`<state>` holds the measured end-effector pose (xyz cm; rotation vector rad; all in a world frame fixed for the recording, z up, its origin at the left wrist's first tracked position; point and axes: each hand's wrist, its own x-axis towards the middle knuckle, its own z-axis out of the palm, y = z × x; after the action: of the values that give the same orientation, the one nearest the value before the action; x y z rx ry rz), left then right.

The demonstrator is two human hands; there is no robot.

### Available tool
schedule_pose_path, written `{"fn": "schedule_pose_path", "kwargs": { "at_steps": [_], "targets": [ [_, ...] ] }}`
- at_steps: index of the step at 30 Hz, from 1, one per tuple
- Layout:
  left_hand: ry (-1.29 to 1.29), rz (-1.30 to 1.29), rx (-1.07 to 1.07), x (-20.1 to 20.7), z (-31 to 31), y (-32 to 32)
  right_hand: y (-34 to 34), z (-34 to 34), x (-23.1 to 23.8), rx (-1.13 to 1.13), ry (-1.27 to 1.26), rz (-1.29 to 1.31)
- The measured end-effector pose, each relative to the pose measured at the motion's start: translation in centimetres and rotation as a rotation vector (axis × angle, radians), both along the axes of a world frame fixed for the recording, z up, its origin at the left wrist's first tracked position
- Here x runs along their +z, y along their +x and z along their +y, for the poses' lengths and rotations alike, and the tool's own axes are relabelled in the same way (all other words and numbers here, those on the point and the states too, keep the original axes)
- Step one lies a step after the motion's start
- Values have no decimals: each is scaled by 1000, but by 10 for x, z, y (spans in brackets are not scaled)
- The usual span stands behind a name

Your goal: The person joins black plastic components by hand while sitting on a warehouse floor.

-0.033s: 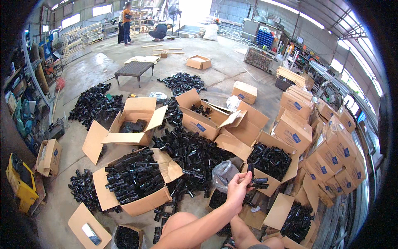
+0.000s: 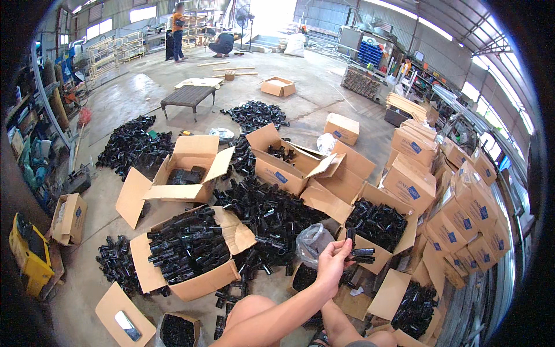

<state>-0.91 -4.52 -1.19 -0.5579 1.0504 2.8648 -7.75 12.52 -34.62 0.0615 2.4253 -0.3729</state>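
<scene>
Black pipe fitting (image 2: 363, 254) pinched at one end in the raised hand (image 2: 330, 267), fingers clamped on it, above the open boxes at the knees; whether left or right hand, cannot tell. Just beside it a grey plastic bag (image 2: 312, 242), behind it an open box of fittings (image 2: 377, 224), to the left a heaped pile (image 2: 269, 217) on the floor and a full carton (image 2: 188, 246). Farther out, sealed cartons (image 2: 457, 202) stacked at right, a low bench (image 2: 188, 95), two people (image 2: 199, 32) far back.

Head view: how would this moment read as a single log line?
left hand: raised, pinching black pipe fittings | right hand: unseen | below: open cardboard box of black fittings | floor: fitting piles
</scene>
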Motion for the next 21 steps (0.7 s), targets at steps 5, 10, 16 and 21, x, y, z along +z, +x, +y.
{"fn": "schedule_pose_path", "kwargs": {
  "at_steps": [5,10,16,21],
  "targets": [
    [-36,0,-20,2,-6,2,1,4,4,3,1,-12],
    [-29,12,10,7,-7,4,0,3,5,15,4,-20],
    [-20,4,-1,-1,-4,2,1,7,7,25,10,-37],
    [-25,-6,25,6,-7,0,-2,9,8,27,4,-47]
  ]
}}
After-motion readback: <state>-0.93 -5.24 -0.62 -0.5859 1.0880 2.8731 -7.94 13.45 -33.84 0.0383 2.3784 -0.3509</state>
